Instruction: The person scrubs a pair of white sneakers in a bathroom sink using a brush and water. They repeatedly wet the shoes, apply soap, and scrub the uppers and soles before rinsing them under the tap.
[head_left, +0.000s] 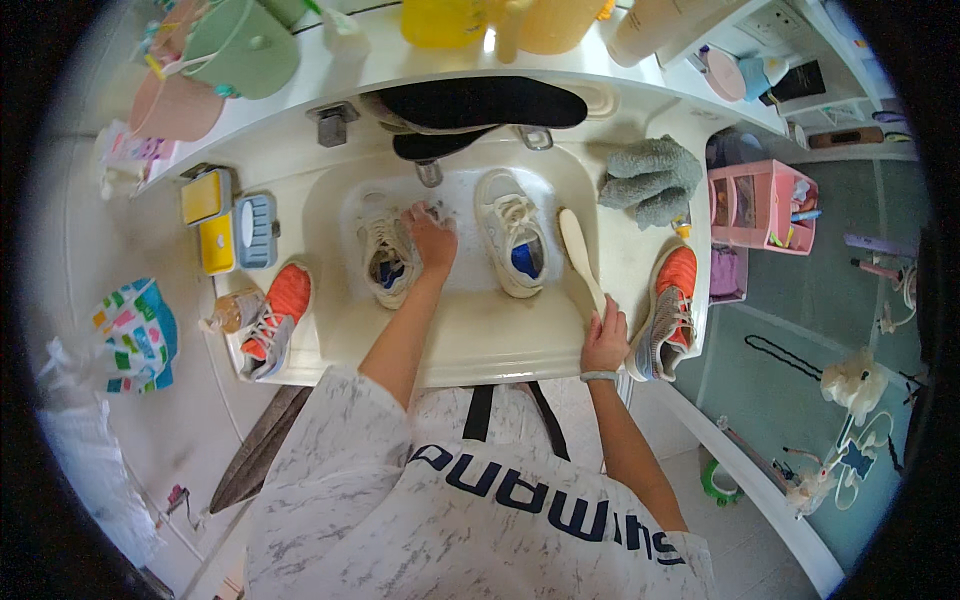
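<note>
A pale, laced shoe (386, 251) lies on the left of the wash basin (465, 330), in shallow soapy water. My left hand (433, 238) is at its right side with suds about the fingers; whether it grips the shoe is unclear. Apart from it, a second pale shoe (514, 232) has a blue patch visible inside. My right hand (606, 337), over the basin's right front, holds the handle end of a long cream-coloured brush (577, 244). The brush slants along the basin's right inner wall, and its bristles are mostly hidden.
Orange-and-grey shoes stand on the left rim (289, 291) and right rim (675, 277). Dark insoles (487, 101) lean by the tap (428, 174). A grey cloth (652, 180) rests at right; soap boxes (217, 217) and an amber bottle (238, 310) at left. Bottles and cups line the shelf (360, 67).
</note>
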